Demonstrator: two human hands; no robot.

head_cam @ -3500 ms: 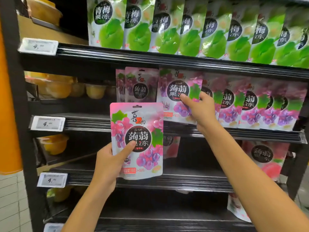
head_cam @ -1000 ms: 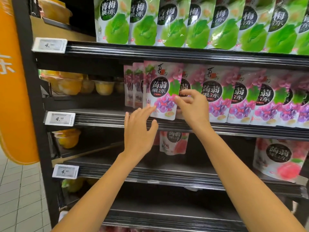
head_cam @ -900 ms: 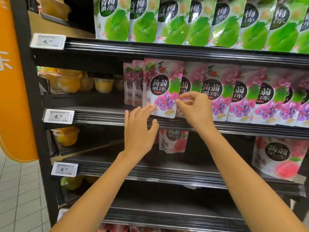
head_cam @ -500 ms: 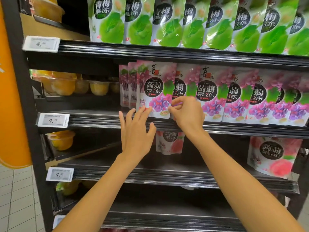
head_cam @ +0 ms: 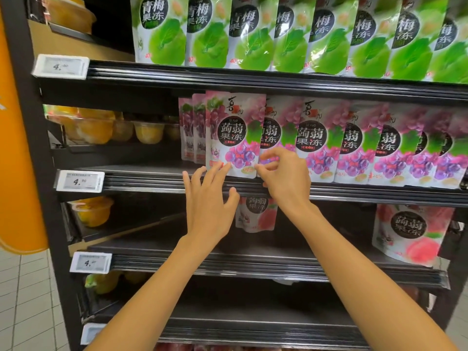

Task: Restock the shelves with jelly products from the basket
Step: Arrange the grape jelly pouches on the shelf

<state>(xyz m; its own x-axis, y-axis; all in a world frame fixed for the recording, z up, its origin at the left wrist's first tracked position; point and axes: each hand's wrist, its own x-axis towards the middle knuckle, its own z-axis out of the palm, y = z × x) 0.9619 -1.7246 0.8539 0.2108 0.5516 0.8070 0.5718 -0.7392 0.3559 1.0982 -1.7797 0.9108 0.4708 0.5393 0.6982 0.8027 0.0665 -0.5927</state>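
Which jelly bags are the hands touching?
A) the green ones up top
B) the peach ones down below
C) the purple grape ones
C: the left hand has its fingertips on the bottom of the front purple grape pouch, and the right hand is at the pouch's lower corner.

Bare forearms point(head_cam: 164, 282), bare left grip point(head_cam: 207, 211), right grip point(head_cam: 286, 183)

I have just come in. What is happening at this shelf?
A person is restocking a black store shelf with bare hands. The front purple grape jelly pouch stands upright at the front of the middle shelf. The left hand, fingers straight, touches its bottom edge. The right hand, fingers curled, is at its lower right corner; whether it pinches the pouch is unclear. Green jelly pouches fill the shelf above.
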